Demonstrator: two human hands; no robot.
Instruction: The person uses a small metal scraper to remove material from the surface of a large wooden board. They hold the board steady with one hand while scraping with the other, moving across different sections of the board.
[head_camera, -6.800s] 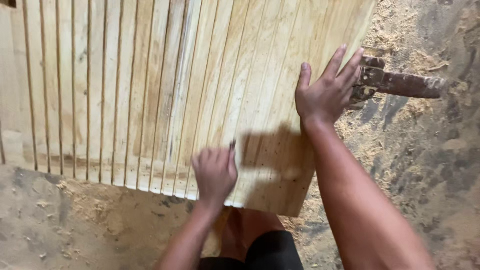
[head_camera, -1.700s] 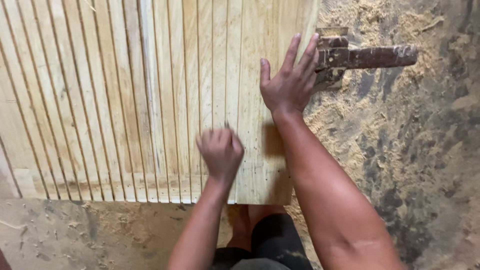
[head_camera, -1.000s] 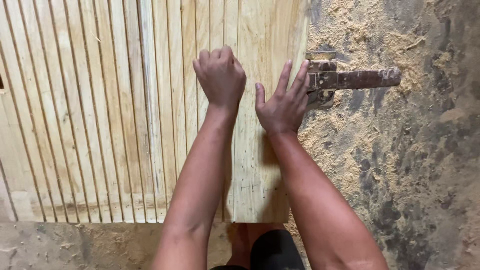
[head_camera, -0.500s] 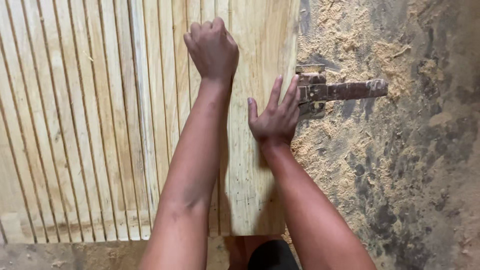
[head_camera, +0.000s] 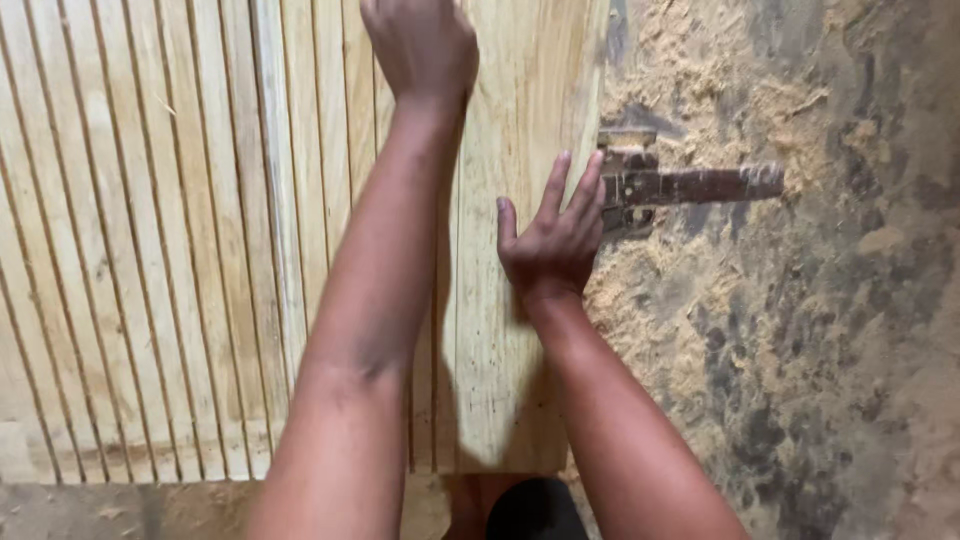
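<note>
Grooved wooden panel (head_camera: 200, 250) is laid flat on the sawdust-strewn floor (head_camera: 800, 350); it is pressed by the open right hand (head_camera: 553, 250), while the left hand (head_camera: 420, 45) is fisted on it

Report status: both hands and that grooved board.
Left hand fisted, far up the grooved wooden board. Right hand flat, fingers spread, at the board's right edge. Rusty metal tool beside right fingertips, on sawdust.

Both hands, left hand (head_camera: 420, 45) and right hand (head_camera: 553, 240), press the grooved wooden panel (head_camera: 200, 250).
</note>
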